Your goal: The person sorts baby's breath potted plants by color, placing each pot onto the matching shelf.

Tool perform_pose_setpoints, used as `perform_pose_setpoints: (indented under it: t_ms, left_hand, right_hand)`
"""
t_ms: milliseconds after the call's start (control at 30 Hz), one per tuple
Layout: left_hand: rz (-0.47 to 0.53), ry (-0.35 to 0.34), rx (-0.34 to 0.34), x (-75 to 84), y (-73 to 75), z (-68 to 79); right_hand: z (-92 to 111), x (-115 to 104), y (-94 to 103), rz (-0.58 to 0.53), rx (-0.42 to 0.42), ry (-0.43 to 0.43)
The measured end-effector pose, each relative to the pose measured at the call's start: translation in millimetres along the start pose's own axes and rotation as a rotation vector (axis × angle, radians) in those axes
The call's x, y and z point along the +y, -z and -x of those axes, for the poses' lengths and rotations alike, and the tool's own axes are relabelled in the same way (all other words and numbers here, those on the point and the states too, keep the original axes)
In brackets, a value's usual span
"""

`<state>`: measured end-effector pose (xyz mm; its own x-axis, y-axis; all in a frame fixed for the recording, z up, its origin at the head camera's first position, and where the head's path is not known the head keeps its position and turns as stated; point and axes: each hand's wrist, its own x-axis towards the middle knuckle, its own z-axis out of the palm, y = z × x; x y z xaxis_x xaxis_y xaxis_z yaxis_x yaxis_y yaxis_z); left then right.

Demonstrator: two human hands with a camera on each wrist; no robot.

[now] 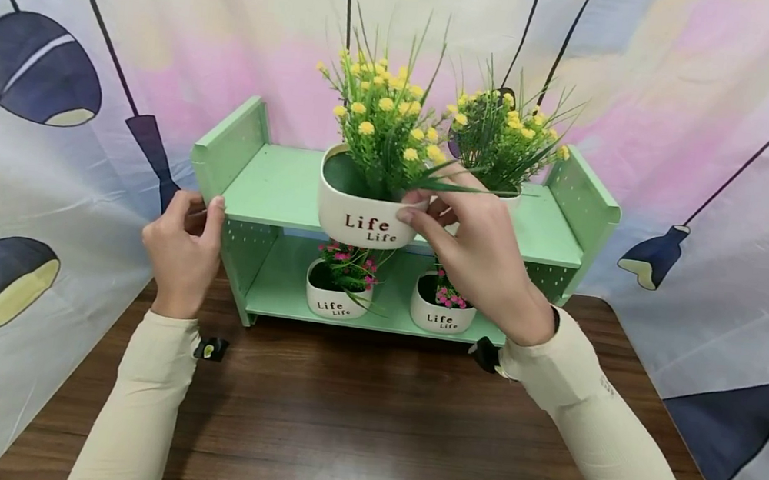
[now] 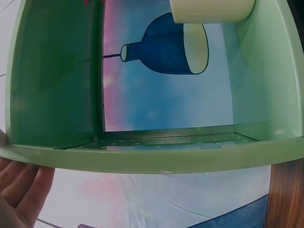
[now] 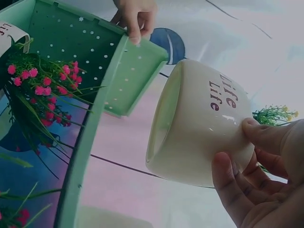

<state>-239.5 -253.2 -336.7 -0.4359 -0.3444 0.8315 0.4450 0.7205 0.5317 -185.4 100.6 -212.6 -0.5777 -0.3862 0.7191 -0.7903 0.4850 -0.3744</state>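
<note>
My right hand (image 1: 488, 242) pinches the right end of a white oval flowerpot (image 1: 366, 219) marked "Life Life", with yellow flowers and grass blades in it. In the right wrist view the thumb and fingers (image 3: 268, 135) grip the pot (image 3: 204, 123), which is held up off the green two-tier shelf (image 1: 279, 183). My left hand (image 1: 185, 248) grips the front edge of the shelf's left side panel. The left wrist view shows its fingers (image 2: 28, 185) behind that edge (image 2: 166, 161).
A second pot of yellow flowers (image 1: 505, 140) stands on the upper tier at right, partly behind my right hand. Below, two white pots (image 1: 337, 303) (image 1: 443, 317) with pink flowers stand on the lower tier. The shelf rests on a brown wooden table (image 1: 367, 416) before a patterned curtain (image 1: 188, 36).
</note>
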Motion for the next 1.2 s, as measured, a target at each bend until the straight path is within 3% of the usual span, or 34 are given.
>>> perform_pose_setpoints:
  t_ms: [567,933,1200]
  left_hand:
    - [-0.007,-0.002,-0.02,1.1,-1.3,2.3]
    - [-0.01,-0.009,-0.001,0.8,-1.4,1.1]
    - [-0.017,0.016,0.015,1.9,-2.7,0.6]
  right_hand:
    - [-36,27,-51.5,-0.008,-0.065,-0.118]
    - [-51,42,-65.9,0.027,-0.104,-0.208]
    - [-55,45,-69.9,0.054,-0.092,-0.229]
